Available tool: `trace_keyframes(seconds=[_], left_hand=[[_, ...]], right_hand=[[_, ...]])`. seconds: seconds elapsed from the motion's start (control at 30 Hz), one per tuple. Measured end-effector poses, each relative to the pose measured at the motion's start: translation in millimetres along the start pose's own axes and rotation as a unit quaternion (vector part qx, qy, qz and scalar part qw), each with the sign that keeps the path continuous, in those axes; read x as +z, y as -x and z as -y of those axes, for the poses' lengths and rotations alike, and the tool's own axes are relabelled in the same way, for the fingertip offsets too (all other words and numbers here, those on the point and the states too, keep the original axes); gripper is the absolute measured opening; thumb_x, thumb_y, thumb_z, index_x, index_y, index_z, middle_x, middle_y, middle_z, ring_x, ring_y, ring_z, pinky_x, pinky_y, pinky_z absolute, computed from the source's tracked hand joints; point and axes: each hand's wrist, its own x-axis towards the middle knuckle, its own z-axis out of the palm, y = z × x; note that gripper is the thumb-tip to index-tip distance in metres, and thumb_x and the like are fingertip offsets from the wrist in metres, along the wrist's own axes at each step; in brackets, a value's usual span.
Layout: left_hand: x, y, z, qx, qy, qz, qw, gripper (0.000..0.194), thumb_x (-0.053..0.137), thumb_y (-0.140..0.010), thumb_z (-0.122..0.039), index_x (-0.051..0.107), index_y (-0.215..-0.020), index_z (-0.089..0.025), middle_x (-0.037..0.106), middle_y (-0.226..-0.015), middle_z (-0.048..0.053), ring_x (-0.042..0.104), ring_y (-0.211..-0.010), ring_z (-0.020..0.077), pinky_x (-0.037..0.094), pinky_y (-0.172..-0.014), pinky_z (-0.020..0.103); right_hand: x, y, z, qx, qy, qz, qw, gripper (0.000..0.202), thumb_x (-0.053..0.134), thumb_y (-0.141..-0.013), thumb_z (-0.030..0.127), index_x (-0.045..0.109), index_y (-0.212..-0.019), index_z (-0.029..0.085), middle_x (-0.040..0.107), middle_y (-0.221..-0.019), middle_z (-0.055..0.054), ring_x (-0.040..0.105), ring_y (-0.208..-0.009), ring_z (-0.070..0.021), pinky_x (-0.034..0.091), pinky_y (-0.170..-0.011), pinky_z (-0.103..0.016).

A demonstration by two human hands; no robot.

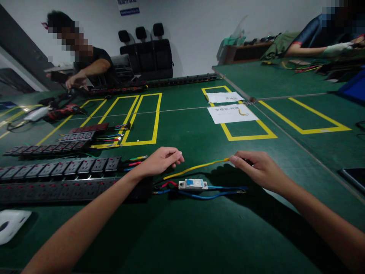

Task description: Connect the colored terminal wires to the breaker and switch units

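Observation:
My right hand point(253, 165) pinches one end of a yellow-green wire point(196, 166) between thumb and fingers. The wire stretches left over the green table, its other end loose. My left hand point(164, 160) is held above the table near that loose end, its fingers curled together; whether anything is between them cannot be made out. Just below the wire lies a white breaker point(193, 184) with a blue switch, red wires at its left and blue wires point(211, 197) at its right. Long black socket strips point(71, 190) lie to the left, partly behind my left forearm.
Shorter socket strips point(47, 147) with wires lie farther left. Paper sheets point(232, 114) rest on yellow tape outlines. A white device point(13, 226) is at the lower left, a dark flat device point(355, 179) at the right edge. Two people work across the table point(182, 133).

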Motion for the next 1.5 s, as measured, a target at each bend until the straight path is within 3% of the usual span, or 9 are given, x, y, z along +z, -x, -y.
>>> trace_keyframes(seconds=[0.3, 0.5, 0.67, 0.87, 1.07, 1.2, 1.4, 1.5], left_hand=[[-0.1, 0.9, -2.2, -0.001, -0.006, 0.000, 1.000, 0.032, 0.049, -0.101, -0.037, 0.068, -0.095, -0.012, 0.067, -0.092, 0.006, 0.058, -0.076, 0.0134, 0.047, -0.069, 0.026], [-0.3, 0.8, -2.1, -0.001, -0.043, 0.021, 0.999, 0.032, 0.052, -0.099, -0.039, 0.069, -0.097, -0.012, 0.069, -0.091, 0.006, 0.060, -0.077, 0.0148, 0.047, -0.070, 0.027], [-1.6, 2.1, -0.7, 0.017, -0.110, 0.053, 0.992, 0.032, 0.053, -0.097, -0.040, 0.071, -0.102, -0.014, 0.073, -0.097, 0.007, 0.063, -0.083, 0.0176, 0.046, -0.073, 0.028], [-2.5, 1.6, -1.1, 0.007, -0.116, 0.055, 0.992, 0.034, 0.053, -0.096, -0.044, 0.071, -0.104, -0.016, 0.074, -0.101, 0.007, 0.066, -0.089, 0.0199, 0.048, -0.076, 0.029], [-2.9, 1.2, -3.5, -0.023, -0.117, 0.065, 0.991, 0.040, 0.053, -0.095, -0.051, 0.071, -0.106, -0.016, 0.072, -0.099, 0.007, 0.065, -0.086, 0.0207, 0.046, -0.072, 0.029], [-2.9, 1.0, -4.9, -0.025, -0.117, 0.066, 0.991, 0.043, 0.052, -0.095, -0.054, 0.070, -0.106, -0.016, 0.071, -0.095, 0.006, 0.063, -0.085, 0.0204, 0.046, -0.072, 0.029], [-2.8, 0.8, -8.7, -0.030, -0.127, 0.064, 0.989, 0.045, 0.052, -0.094, -0.055, 0.071, -0.105, -0.016, 0.069, -0.091, 0.004, 0.061, -0.083, 0.0197, 0.045, -0.071, 0.028], [-3.0, 0.7, -9.8, -0.030, -0.130, 0.068, 0.989, 0.044, 0.052, -0.094, -0.055, 0.071, -0.105, -0.017, 0.069, -0.092, 0.004, 0.061, -0.083, 0.0195, 0.045, -0.071, 0.028]], right_hand=[[-0.6, -1.0, 0.3, 0.045, -0.046, 0.026, 0.998, 0.059, 0.047, -0.098, 0.063, 0.049, -0.055, 0.023, 0.040, -0.049, 0.003, 0.037, -0.046, -0.0126, 0.027, -0.046, -0.029], [2.0, -0.3, -4.2, 0.125, -0.116, 0.061, 0.984, 0.060, 0.051, -0.093, 0.068, 0.048, -0.053, 0.023, 0.032, -0.047, 0.005, 0.029, -0.044, -0.0115, 0.021, -0.044, -0.028], [7.3, -1.4, -9.6, 0.173, -0.154, 0.048, 0.971, 0.062, 0.055, -0.089, 0.070, 0.047, -0.050, 0.023, 0.029, -0.047, 0.005, 0.026, -0.046, -0.0113, 0.018, -0.046, -0.030], [7.6, -2.7, -9.1, 0.183, -0.184, 0.046, 0.965, 0.059, 0.059, -0.087, 0.068, 0.047, -0.050, 0.023, 0.031, -0.048, 0.006, 0.025, -0.046, -0.0104, 0.017, -0.047, -0.030], [9.1, -3.2, -13.3, 0.258, -0.275, 0.078, 0.923, 0.055, 0.064, -0.083, 0.062, 0.045, -0.051, 0.022, 0.037, -0.046, 0.006, 0.024, -0.045, -0.0086, 0.015, -0.047, -0.029], [9.2, -4.3, -15.3, 0.287, -0.322, 0.115, 0.895, 0.053, 0.063, -0.085, 0.061, 0.044, -0.053, 0.023, 0.032, -0.046, 0.008, 0.019, -0.043, -0.0078, 0.012, -0.045, -0.029], [1.3, -5.3, -14.4, 0.192, -0.216, 0.098, 0.952, 0.056, 0.056, -0.091, 0.068, 0.050, -0.060, 0.021, 0.031, -0.053, 0.007, 0.024, -0.049, -0.0100, 0.015, -0.048, -0.029], [-3.2, -6.0, -17.6, 0.177, -0.222, 0.107, 0.953, 0.061, 0.045, -0.095, 0.073, 0.056, -0.066, 0.021, 0.041, -0.056, 0.004, 0.031, -0.051, -0.0113, 0.020, -0.049, -0.029]])
